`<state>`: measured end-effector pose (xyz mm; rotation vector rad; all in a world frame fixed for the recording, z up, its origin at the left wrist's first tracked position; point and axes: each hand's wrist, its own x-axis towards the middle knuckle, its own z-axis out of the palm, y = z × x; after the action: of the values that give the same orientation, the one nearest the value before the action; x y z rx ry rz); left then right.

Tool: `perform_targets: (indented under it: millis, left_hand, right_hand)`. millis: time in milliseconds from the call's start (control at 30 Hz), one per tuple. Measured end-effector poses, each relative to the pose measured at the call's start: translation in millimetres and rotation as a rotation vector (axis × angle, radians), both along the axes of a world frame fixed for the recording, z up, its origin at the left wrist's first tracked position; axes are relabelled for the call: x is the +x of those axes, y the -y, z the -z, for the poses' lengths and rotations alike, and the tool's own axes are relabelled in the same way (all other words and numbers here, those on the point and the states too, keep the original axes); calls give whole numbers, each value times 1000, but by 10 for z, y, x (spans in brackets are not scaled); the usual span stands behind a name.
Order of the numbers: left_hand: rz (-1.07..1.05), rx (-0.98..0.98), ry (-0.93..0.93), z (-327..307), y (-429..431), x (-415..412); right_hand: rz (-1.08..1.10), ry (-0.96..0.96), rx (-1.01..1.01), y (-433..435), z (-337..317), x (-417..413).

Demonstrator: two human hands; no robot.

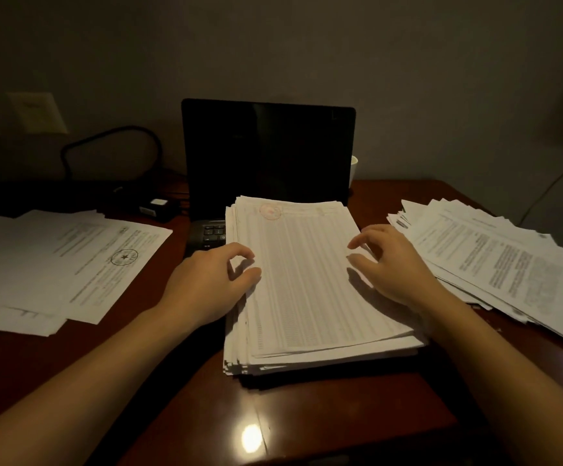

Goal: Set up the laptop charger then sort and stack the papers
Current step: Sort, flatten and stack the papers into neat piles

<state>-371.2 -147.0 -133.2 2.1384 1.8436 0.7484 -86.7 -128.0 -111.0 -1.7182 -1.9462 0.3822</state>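
A thick stack of white printed papers (307,280) lies in the middle of the dark wooden desk (307,415), over most of the keyboard of an open black laptop (268,153). My left hand (213,280) rests at the stack's left edge, fingers loosely curled, holding nothing. My right hand (391,264) hovers over the stack's right edge with relaxed fingers. The black charger brick (155,208) lies left of the laptop, and its cable (112,139) loops up behind.
A loose spread of papers (55,264) lies on the left of the desk, and a messier pile (492,260) on the right. A white cup (354,166) stands behind the laptop's right side. Wall outlets (36,112) are at far left.
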Motion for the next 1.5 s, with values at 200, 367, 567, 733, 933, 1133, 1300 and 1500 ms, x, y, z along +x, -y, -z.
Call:
perform_targets:
  millis: [200, 367, 567, 733, 933, 1133, 1300, 1500]
  left_hand:
    - [-25, 27, 13, -14, 70, -257]
    - [-94, 26, 8, -46, 167, -614]
    - [-221, -34, -92, -19, 262, -1411]
    - [-433, -163, -236, 35, 345, -2216]
    - [-421, -279, -375, 154, 632, -2679]
    - [-386, -31, -301, -22, 590, -2829]
    - [-315, -197, -321, 108, 512, -3213]
    - [-447, -172, -325, 229, 559, -3249]
  right_hand:
    - [-153, -34, 42, 50, -155, -402]
    - [-284, 24, 53, 96, -166, -1007]
    - [-488, 121, 88, 114, -204, -1826]
    - [-622, 195, -10, 70, -180, -2437]
    - [-677, 260, -117, -183, -84, -2998]
    - [-672, 514, -137, -190, 164, -3300]
    - [-688, 503, -162, -251, 205, -3291]
    - [-671, 499, -142, -268, 196, -3456]
